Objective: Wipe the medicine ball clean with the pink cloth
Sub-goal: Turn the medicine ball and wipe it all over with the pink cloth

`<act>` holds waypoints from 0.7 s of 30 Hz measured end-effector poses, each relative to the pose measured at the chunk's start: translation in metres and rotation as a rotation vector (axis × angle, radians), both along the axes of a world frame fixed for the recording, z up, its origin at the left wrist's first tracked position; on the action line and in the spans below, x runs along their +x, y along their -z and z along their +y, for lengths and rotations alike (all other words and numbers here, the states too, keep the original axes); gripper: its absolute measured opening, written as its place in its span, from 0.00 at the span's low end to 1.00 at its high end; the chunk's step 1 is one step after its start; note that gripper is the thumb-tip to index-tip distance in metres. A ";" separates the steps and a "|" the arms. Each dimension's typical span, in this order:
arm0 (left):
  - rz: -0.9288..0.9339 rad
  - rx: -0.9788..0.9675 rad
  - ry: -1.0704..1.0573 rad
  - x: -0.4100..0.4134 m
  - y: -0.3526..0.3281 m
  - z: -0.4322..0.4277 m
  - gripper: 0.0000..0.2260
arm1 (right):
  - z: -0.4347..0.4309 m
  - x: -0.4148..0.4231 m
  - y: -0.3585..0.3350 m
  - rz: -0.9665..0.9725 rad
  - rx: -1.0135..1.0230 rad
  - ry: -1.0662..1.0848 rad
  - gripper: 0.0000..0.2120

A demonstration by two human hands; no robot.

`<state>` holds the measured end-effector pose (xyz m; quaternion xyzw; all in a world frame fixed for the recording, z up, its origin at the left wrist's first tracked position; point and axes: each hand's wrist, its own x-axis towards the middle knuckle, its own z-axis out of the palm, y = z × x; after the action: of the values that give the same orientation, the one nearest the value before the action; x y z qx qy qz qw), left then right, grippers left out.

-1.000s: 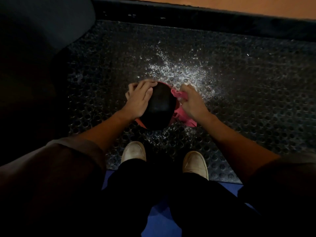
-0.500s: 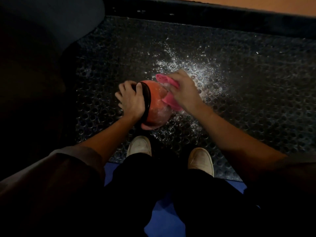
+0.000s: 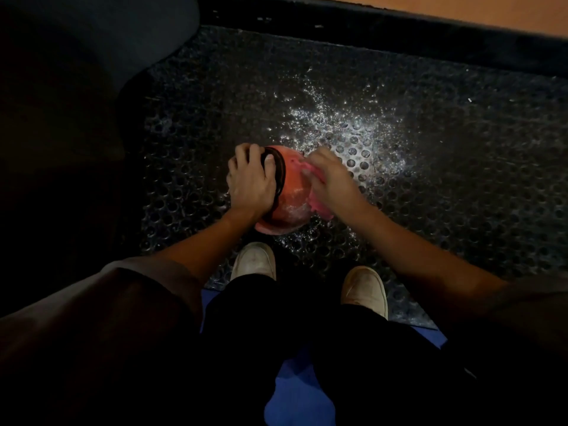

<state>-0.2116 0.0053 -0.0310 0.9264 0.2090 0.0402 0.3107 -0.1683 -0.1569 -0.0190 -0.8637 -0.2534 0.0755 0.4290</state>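
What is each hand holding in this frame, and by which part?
The left hand grips the medicine ball over its black left side. The right hand holds the bunched pink cloth against the ball's orange right side.

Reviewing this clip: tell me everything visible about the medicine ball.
The medicine ball is orange-red, with a black panel on its left side and whitish smears low on its front. It sits on the perforated black mat. The left hand grips its black side; the right hand presses the pink cloth against its right side.
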 end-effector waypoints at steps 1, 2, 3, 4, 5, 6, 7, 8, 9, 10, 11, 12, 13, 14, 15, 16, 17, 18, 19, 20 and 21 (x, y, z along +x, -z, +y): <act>0.003 0.010 0.012 0.001 -0.001 -0.001 0.15 | -0.003 0.004 0.002 0.051 -0.023 0.073 0.08; 0.006 0.024 0.019 0.002 -0.002 -0.003 0.15 | -0.005 0.008 0.002 0.085 -0.047 0.132 0.08; 0.009 0.037 0.023 0.003 -0.002 -0.006 0.15 | -0.004 0.009 0.002 0.096 -0.046 0.145 0.09; 0.011 0.048 0.028 0.005 -0.003 -0.009 0.15 | -0.001 0.006 -0.001 0.083 -0.022 0.112 0.09; 0.012 0.057 0.033 0.006 -0.003 -0.010 0.15 | 0.003 0.003 -0.004 0.052 0.008 0.057 0.08; 0.016 0.061 0.036 0.007 -0.003 -0.010 0.15 | 0.007 -0.002 -0.007 0.004 0.030 -0.003 0.08; 0.021 0.058 0.041 0.008 -0.004 -0.009 0.15 | 0.007 -0.003 -0.006 -0.032 0.042 -0.036 0.08; 0.026 0.049 0.052 0.009 -0.003 -0.008 0.15 | 0.004 -0.001 -0.004 -0.033 0.032 -0.020 0.07; 0.028 0.041 0.064 0.010 -0.004 -0.007 0.15 | 0.000 0.004 -0.002 0.000 0.001 0.043 0.07; 0.027 0.041 0.071 0.010 -0.004 -0.007 0.15 | -0.004 0.009 0.000 0.063 -0.035 0.128 0.08; 0.028 0.046 0.072 0.011 -0.005 -0.007 0.15 | -0.007 0.012 0.003 0.117 -0.065 0.188 0.10; 0.031 0.049 0.070 0.012 -0.006 -0.008 0.15 | -0.008 0.011 0.005 0.122 -0.068 0.202 0.12; 0.037 0.046 0.065 0.013 -0.006 -0.009 0.16 | -0.007 0.007 0.005 0.092 -0.051 0.184 0.12; 0.045 0.034 0.057 0.013 -0.006 -0.008 0.16 | -0.004 0.002 0.002 0.061 -0.031 0.144 0.10; 0.055 0.015 0.042 0.013 -0.006 -0.006 0.16 | -0.003 -0.003 0.001 0.032 -0.018 0.089 0.07; 0.062 -0.005 0.024 0.014 -0.005 -0.004 0.16 | -0.003 -0.005 0.000 0.029 -0.012 0.053 0.06; 0.068 -0.020 0.009 0.014 -0.005 -0.001 0.16 | -0.004 -0.003 -0.001 0.061 -0.015 0.055 0.06; 0.076 -0.027 0.000 0.014 -0.005 0.000 0.16 | -0.005 0.002 -0.002 0.111 -0.014 0.086 0.06; 0.085 -0.028 -0.003 0.014 -0.006 -0.001 0.16 | -0.006 0.007 -0.003 0.148 -0.023 0.130 0.06; 0.095 -0.028 -0.004 0.016 -0.007 -0.002 0.16 | -0.005 0.011 -0.003 0.159 -0.041 0.163 0.07; 0.104 -0.028 -0.008 0.017 -0.008 -0.003 0.16 | -0.003 0.012 -0.004 0.141 -0.059 0.165 0.08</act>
<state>-0.1944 0.0023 -0.0230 0.9219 0.2292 -0.0096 0.3121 -0.1563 -0.1596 -0.0153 -0.8865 -0.1482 0.1082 0.4249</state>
